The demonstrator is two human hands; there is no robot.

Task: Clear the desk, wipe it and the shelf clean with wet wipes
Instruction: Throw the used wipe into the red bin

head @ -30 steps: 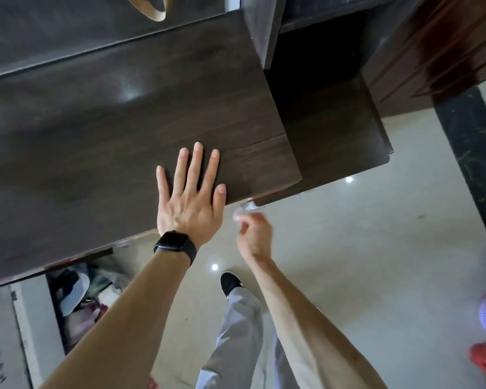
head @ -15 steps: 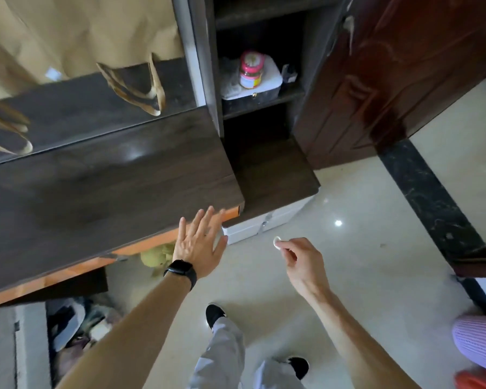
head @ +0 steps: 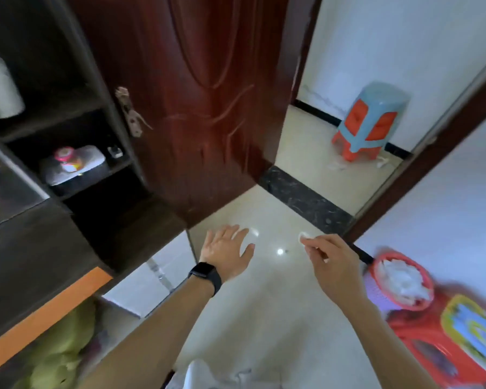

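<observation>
Glossy tiled floor (head: 264, 290), left hand (head: 226, 249) splayed empty, right hand (head: 330, 261) pinching small wipe (head: 304, 236)

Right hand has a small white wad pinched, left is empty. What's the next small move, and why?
Probably carry the right hand rightward and drop the white wad into the red-rimmed bin. The bin sits just right of that hand and already holds white crumpled wipes, while the left hand hangs open over bare floor.
</observation>
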